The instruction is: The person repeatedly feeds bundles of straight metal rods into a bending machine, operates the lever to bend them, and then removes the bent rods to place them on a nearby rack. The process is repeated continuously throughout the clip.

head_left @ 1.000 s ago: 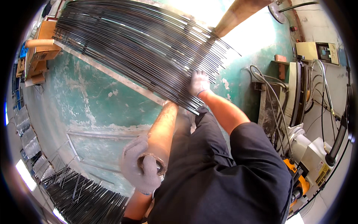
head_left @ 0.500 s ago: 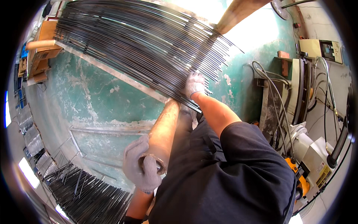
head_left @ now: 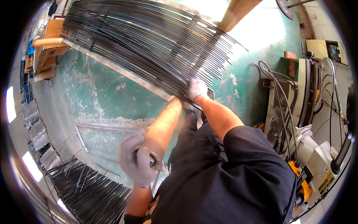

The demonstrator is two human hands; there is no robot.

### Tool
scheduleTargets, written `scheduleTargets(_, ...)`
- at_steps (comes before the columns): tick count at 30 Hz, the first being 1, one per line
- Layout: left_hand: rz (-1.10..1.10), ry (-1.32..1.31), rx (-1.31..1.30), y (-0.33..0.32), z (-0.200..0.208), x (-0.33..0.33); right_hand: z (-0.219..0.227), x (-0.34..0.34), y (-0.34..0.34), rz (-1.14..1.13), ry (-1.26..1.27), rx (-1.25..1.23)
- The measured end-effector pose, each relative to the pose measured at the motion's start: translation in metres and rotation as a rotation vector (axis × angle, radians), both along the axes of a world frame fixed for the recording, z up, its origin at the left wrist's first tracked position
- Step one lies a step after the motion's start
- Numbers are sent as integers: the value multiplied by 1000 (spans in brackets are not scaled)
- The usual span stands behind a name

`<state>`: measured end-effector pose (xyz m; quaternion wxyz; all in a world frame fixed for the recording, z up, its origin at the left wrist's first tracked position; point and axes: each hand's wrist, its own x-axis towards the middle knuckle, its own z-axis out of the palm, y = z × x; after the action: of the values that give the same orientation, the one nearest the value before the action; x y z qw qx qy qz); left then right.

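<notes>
Wearing a grey glove, my left hand [head_left: 136,156] is closed around the near, open end of a brown cardboard-like tube [head_left: 164,121]. The tube slopes up to the near edge of a rack with a pale metal rail [head_left: 117,71]. Across the rack lies a wide layer of long, thin black rods [head_left: 138,48], their right ends uneven. My right hand [head_left: 197,89], in a pale glove, is curled over the nearest rods close to their right ends. Its fingertips are partly hidden among them.
Two more brown tubes rise at the rack's far right [head_left: 240,13] and left corner [head_left: 46,42]. Another pile of black rods [head_left: 87,190] lies at lower left. At right stand a machine with hoses [head_left: 305,93] and an orange tool [head_left: 304,186]. The green floor [head_left: 108,97] is worn.
The view has shifted slightly, so the rack appears farther right. My left hand has moved a little left with the tube's near end. My right hand stays at the same rods.
</notes>
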<state>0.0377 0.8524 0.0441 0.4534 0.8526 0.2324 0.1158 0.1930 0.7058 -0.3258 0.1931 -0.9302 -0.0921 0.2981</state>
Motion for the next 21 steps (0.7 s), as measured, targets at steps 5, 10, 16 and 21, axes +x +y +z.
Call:
scheduleTargets(5,64,-14,-77,-8,0,2,19,33,-18,61,203,30)
scheduleTargets(10,65,-36,-87,-8,0,0,23,51,-31,105,243,70)
scheduleTargets(16,120,-52,43,-22,9,1,42,73,-44,179,372,107)
scheduleTargets(21,62,-132,567,-52,15,-3,52,87,-64,182,445,252)
